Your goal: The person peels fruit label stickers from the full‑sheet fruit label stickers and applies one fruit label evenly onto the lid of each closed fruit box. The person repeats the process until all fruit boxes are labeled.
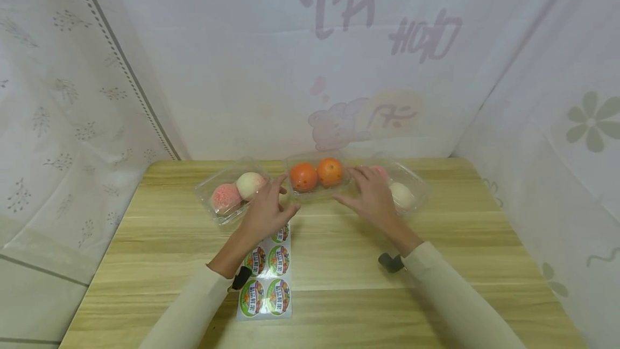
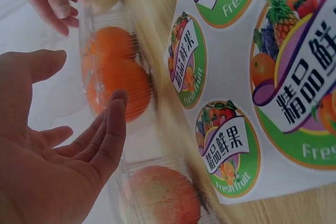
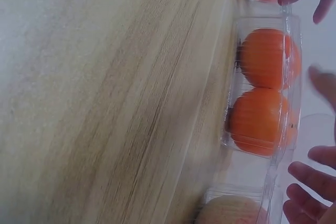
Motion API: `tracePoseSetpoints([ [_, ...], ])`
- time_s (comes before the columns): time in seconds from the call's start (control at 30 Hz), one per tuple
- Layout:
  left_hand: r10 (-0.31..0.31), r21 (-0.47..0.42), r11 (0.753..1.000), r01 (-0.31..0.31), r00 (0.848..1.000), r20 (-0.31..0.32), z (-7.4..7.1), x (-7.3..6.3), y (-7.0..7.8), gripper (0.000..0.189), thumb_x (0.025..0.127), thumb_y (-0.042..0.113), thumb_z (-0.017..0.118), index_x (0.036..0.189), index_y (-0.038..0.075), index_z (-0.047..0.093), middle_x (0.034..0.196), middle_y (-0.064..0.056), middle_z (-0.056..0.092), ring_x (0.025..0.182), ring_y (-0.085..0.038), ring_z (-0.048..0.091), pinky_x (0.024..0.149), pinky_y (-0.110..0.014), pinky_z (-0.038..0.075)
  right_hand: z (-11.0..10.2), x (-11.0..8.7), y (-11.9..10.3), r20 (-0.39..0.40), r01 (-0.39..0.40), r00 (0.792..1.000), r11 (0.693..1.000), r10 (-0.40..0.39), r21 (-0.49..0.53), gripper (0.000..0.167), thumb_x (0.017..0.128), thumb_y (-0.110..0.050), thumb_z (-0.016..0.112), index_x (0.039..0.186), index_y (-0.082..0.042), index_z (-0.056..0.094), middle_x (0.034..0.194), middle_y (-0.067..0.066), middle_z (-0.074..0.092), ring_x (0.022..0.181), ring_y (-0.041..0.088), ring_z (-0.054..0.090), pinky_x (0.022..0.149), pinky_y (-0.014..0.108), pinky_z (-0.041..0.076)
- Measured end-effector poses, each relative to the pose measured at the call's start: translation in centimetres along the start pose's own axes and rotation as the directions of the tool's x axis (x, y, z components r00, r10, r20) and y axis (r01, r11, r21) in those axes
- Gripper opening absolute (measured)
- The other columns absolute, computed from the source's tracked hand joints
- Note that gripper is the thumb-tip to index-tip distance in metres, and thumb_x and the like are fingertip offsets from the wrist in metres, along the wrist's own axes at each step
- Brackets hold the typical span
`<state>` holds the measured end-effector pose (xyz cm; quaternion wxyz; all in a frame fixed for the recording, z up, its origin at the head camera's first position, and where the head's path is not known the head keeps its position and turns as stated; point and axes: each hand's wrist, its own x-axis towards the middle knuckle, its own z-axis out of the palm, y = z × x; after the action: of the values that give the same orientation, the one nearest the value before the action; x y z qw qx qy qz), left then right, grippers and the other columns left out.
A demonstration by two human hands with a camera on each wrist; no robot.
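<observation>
Near the far edge of the pale wood-grained surface [image 1: 339, 263], a clear rectangular plastic box [image 1: 319, 192] is set with two round orange fruits [image 1: 303, 177] enclosed side by side. Its long axis is laid from left to right, the right end being angled slightly farther away. The box is flanked by both hands: its left end is neared by the left grip [image 1: 265, 206], its right end by the right grip [image 1: 374, 195]. Both are held with fingers loosely spread and unfilled; whether the box is touched by any fingertip cannot be told. Two similar clear boxes of pink and whitish fruit, left [image 1: 205, 195] and right [image 1: 417, 193], are partly covered by the hands. A white sheet of round green fruit labels [image 1: 265, 284] is placed lengthwise, near to far, partly under the left forearm.
</observation>
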<state>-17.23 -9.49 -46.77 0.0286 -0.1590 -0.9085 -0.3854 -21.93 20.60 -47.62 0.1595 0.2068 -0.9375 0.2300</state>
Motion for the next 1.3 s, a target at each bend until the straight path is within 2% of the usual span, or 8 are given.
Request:
tracePoseSetpoints([
  [0.17, -0.008, 0.008, 1.0, 0.008, 1.0, -0.004, 0.6, 0.6, -0.4, 0.083, 0.1, 0.033, 0.076, 0.164, -0.005, 0.039, 0.133, -0.024, 0.07, 0.09, -0.025, 0.072, 0.083, -0.05, 0.062, 0.1, 0.4, -0.1, 0.03, -0.016, 0.999, 0.999, 0.018, -0.051, 0.075, 0.087, -0.045, 0.093, 0.14, 0.003, 0.07, 0.135, 0.022, 0.071, 0.128, 0.044, 0.061, 0.115, 0.058, 0.042],
  [0.33, -0.028, 0.022, 0.999, 0.029, 1.0, -0.003, 0.9, 1.0, -0.6, 0.082, 0.102, 0.033, 0.076, 0.164, -0.007, 0.04, 0.132, -0.022, 0.07, 0.094, -0.029, 0.073, 0.084, -0.05, 0.062, 0.5, 0.8, 0.1, 0.014, -0.005, 1.0, 0.995, 0.007, -0.102, 0.07, 0.088, -0.042, 0.094, 0.135, 0.005, 0.073, 0.131, 0.023, 0.074, 0.125, 0.044, 0.064, 0.115, 0.056, 0.043],
  [0.53, -0.07, 0.057, 0.996, 0.068, 0.997, 0.023, 1.1, 1.4, -0.7, 0.08, 0.104, 0.035, 0.075, 0.165, -0.004, 0.042, 0.134, -0.019, 0.07, 0.104, -0.032, 0.07, 0.092, -0.049, 0.059, 0.9, 0.9, 0.1, -0.006, 0.004, 1.0, 0.992, -0.005, -0.126, 0.067, 0.088, -0.04, 0.094, 0.131, 0.007, 0.073, 0.127, 0.024, 0.076, 0.122, 0.044, 0.067, 0.113, 0.056, 0.046],
  [0.77, -0.065, 0.091, 0.994, 0.063, 0.998, 0.027, 1.1, 1.8, -0.8, 0.074, 0.105, 0.035, 0.074, 0.162, -0.004, 0.048, 0.137, -0.02, 0.07, 0.129, -0.042, 0.064, 0.111, -0.057, 0.05, 1.1, 1.1, 0.2, -0.02, 0.008, 1.0, 0.995, -0.01, -0.096, 0.066, 0.088, -0.04, 0.094, 0.13, 0.008, 0.074, 0.126, 0.025, 0.076, 0.119, 0.046, 0.066, 0.11, 0.056, 0.048],
  [0.87, -0.062, 0.095, 0.994, 0.059, 0.998, 0.027, 1.1, 1.9, -0.8, 0.072, 0.105, 0.034, 0.074, 0.16, -0.005, 0.05, 0.138, -0.02, 0.07, 0.134, -0.044, 0.062, 0.115, -0.059, 0.047, 1.2, 1.3, 0.3, -0.034, 0.012, 0.999, 0.996, -0.015, -0.088, 0.066, 0.088, -0.041, 0.094, 0.129, 0.008, 0.074, 0.126, 0.025, 0.076, 0.118, 0.046, 0.066, 0.109, 0.057, 0.047],
  [1.13, -0.029, 0.101, 0.995, 0.026, 0.999, 0.029, 1.0, 2.3, -1.1, 0.07, 0.106, 0.035, 0.072, 0.158, -0.007, 0.052, 0.141, -0.02, 0.07, 0.134, -0.041, 0.063, 0.116, -0.056, 0.047, 1.2, 1.6, 0.8, -0.062, 0.006, 0.998, 0.998, -0.011, -0.069, 0.063, 0.088, -0.041, 0.094, 0.126, 0.006, 0.077, 0.125, 0.023, 0.077, 0.117, 0.046, 0.067, 0.11, 0.058, 0.044],
  [1.2, -0.024, 0.1, 0.995, 0.021, 0.999, 0.031, 1.0, 2.3, -1.2, 0.071, 0.105, 0.035, 0.073, 0.158, -0.007, 0.052, 0.141, -0.02, 0.07, 0.129, -0.039, 0.066, 0.114, -0.055, 0.049, 1.3, 1.6, 0.8, -0.071, 0.01, 0.997, 0.998, -0.014, -0.068, 0.061, 0.088, -0.04, 0.093, 0.125, 0.006, 0.077, 0.124, 0.022, 0.078, 0.116, 0.046, 0.067, 0.11, 0.059, 0.043],
  [1.3, -0.027, 0.091, 0.996, 0.024, 0.999, 0.03, 1.0, 2.4, -1.4, 0.07, 0.106, 0.036, 0.072, 0.158, -0.006, 0.053, 0.141, -0.019, 0.07, 0.111, -0.032, 0.073, 0.106, -0.051, 0.055, 1.3, 1.6, 0.8, -0.078, 0.01, 0.997, 0.998, -0.015, -0.064, 0.06, 0.087, -0.039, 0.094, 0.125, 0.005, 0.078, 0.122, 0.022, 0.078, 0.114, 0.045, 0.068, 0.11, 0.06, 0.042],
])
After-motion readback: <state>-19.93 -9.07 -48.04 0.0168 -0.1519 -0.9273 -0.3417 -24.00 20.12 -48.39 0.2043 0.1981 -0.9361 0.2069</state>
